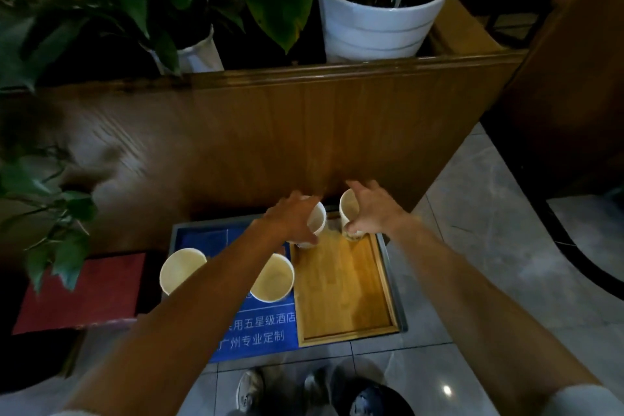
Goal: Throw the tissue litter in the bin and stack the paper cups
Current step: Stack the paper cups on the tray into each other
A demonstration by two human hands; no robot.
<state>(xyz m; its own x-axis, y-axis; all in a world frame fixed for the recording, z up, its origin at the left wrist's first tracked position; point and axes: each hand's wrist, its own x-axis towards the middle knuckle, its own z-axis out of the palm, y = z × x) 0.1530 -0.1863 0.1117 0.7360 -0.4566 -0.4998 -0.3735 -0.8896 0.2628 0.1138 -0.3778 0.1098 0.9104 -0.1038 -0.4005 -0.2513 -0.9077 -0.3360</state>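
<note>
Reaching out over the wooden tray [344,290], both bare arms stretch to its far end, where 2 paper cups stand side by side. The left hand [293,219] wraps the left cup [317,219] from above, fingers curled round its wall, hiding most of it. The right hand [369,209] grips the right cup [347,209] by its side, thumb low near the base, the other fingers spread over the rim. Left of the tray, on a blue mat [260,331] with white lettering, stand 2 more cups [182,270], one [271,277] partly covered by the left forearm. Near the tray's closest end sits a dark round bin [371,392], cut off by the picture's edge, its contents too murky to make out. A white plant pot [378,20] sits beyond the wooden panel behind the tray.
</note>
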